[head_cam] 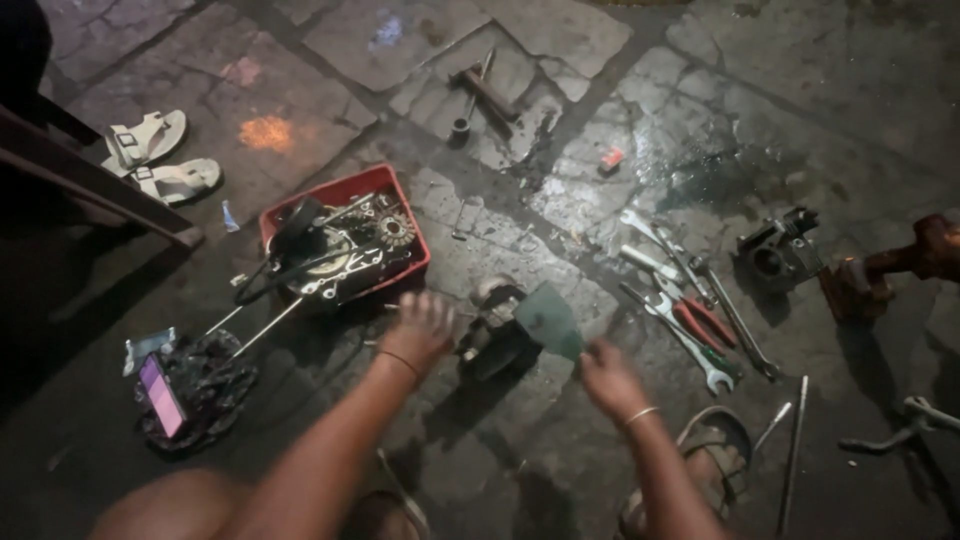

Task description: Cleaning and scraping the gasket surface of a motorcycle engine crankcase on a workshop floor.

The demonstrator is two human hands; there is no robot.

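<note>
Cracked grey stone paving [560, 30] is strewn with tools. A dark metal engine part [492, 330] is touched by the spread left hand [420, 325]; a flat green scraper [550, 320] is gripped by the right hand [608, 378].

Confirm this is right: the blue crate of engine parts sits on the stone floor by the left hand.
Not quite: the crate is red, not blue, as the head view shows. It does hold engine parts and sits on the stone floor by the left hand.

Frame centre: left hand [420, 328] beside engine part [492, 330]; right hand [608, 378] grips green scraper [550, 320]. Red tray [345, 190] upper left.
</note>
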